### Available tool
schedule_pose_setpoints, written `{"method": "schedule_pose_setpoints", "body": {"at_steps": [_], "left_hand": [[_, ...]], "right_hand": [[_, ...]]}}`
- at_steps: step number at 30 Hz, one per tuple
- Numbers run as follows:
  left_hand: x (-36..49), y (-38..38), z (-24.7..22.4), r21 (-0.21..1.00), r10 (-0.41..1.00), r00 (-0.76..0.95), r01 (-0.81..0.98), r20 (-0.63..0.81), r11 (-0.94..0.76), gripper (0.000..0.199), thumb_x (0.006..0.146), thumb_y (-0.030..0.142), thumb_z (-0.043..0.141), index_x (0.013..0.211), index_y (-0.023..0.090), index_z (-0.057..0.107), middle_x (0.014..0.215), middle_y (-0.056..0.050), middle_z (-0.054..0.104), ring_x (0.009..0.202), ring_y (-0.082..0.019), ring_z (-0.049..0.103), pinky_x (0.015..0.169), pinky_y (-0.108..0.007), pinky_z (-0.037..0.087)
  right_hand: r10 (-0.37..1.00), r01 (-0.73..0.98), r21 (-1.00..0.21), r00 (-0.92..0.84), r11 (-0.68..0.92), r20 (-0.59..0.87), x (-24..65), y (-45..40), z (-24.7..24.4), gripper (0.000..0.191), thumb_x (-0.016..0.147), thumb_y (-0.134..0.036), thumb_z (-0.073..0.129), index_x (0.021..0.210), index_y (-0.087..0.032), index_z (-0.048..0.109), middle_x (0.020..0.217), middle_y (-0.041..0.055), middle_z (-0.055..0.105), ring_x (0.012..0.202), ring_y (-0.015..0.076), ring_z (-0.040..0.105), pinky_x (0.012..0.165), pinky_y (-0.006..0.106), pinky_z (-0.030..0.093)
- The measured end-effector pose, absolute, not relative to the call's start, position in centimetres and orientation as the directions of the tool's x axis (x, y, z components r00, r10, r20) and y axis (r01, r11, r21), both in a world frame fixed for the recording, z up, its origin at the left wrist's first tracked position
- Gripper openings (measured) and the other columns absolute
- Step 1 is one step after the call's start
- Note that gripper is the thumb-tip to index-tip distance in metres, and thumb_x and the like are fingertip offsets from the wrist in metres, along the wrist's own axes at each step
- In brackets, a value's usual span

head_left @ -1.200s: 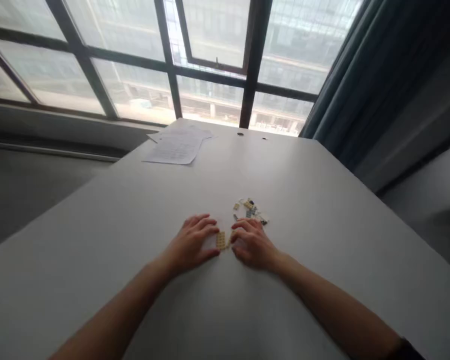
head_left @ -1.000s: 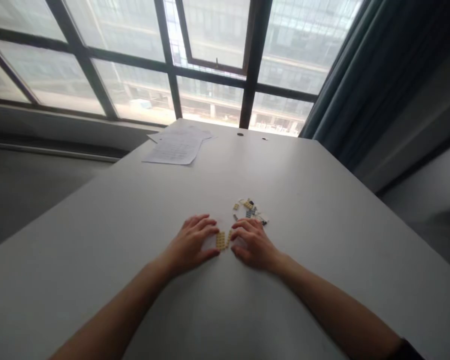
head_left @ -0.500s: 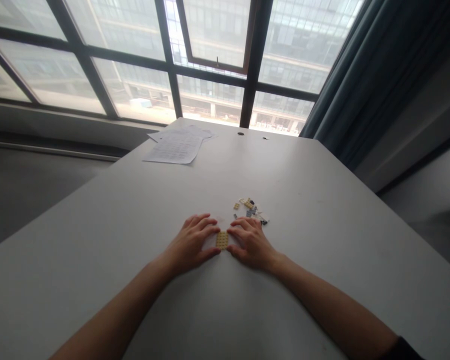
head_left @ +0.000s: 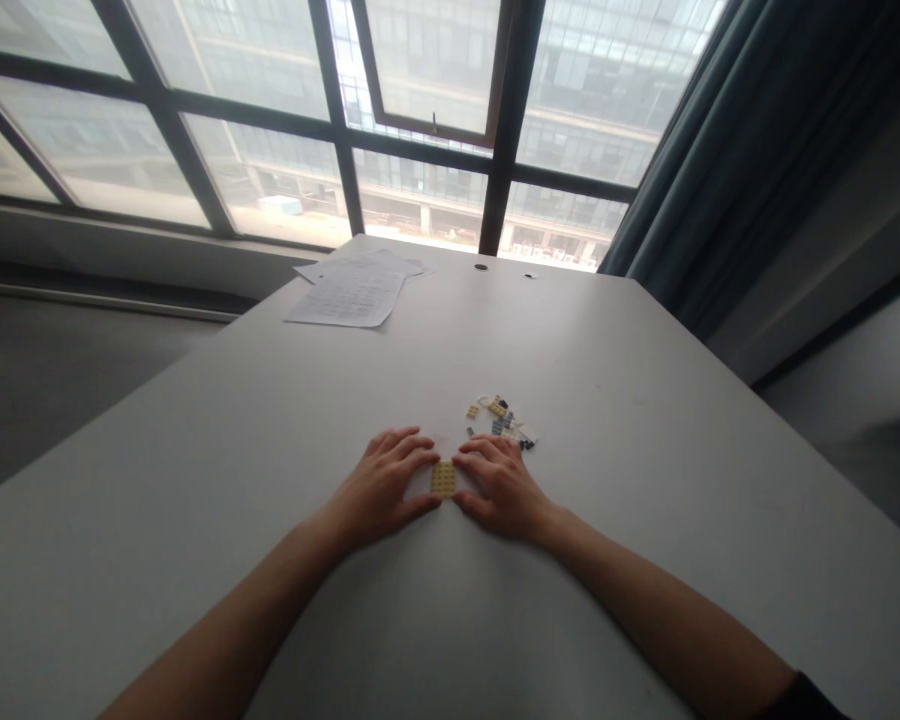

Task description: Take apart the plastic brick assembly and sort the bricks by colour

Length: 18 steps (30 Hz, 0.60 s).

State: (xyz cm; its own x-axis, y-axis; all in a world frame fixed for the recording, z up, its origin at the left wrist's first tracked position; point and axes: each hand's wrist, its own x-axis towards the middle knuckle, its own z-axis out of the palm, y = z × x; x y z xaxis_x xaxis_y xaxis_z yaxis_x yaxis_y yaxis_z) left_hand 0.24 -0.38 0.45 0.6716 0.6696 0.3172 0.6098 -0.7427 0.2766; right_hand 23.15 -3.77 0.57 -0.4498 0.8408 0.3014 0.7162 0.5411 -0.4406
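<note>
A small tan toy building plate (head_left: 443, 479) with rows of studs lies flat on the white table, between my two hands. My left hand (head_left: 390, 480) holds it from the left, thumb at the near corner and index finger at the far one. On the opposite side my right hand (head_left: 504, 486) grips it the same way, with thumb and fingertips at its right corners. Just beyond my right hand lies a loose pile of small building bricks (head_left: 499, 426) in tan, grey, white and black; my fingers cover part of it. A tan brick (head_left: 472, 411) sits at the pile's left.
Printed paper sheets (head_left: 352, 297) lie at the far left of the white table (head_left: 570, 345). Two small dark round spots mark its far end. Behind it stands a framed window (head_left: 424, 190), with a dark blue curtain (head_left: 682, 180) on the right.
</note>
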Motion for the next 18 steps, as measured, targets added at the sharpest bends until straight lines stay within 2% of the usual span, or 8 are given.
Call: {"method": "schedule_pose_setpoints", "body": {"at_steps": [6, 18], "left_hand": [[0.16, -0.35, 0.42, 0.283, 0.669, 0.674, 0.607, 0.313, -0.743, 0.048, 0.079, 0.049, 0.062, 0.119, 0.023, 0.058, 0.125, -0.008, 0.058, 0.127, -0.031, 0.041, 0.106, -0.048, 0.031], [0.09, -0.23, 0.23, 0.293, 0.670, 0.667, 0.602, 0.325, -0.742, 0.042, 0.079, 0.045, 0.063, 0.115, 0.025, 0.059, 0.125, -0.008, 0.058, 0.126, -0.031, 0.041, 0.106, -0.049, 0.031]], "right_hand": [[0.841, 0.712, -0.448, -0.446, 0.540, 0.305, 23.26, -3.66, 0.48, 0.045, 0.078, -0.037, 0.067, 0.120, -0.021, 0.059, 0.122, 0.0087, 0.058, 0.121, 0.0263, 0.043, 0.106, 0.046, 0.023], [0.838, 0.730, -0.412, -0.460, 0.545, 0.294, 23.12, -3.79, 0.50, 0.043, 0.080, -0.040, 0.065, 0.118, -0.021, 0.060, 0.123, 0.0085, 0.058, 0.122, 0.0272, 0.041, 0.106, 0.046, 0.021]]}}
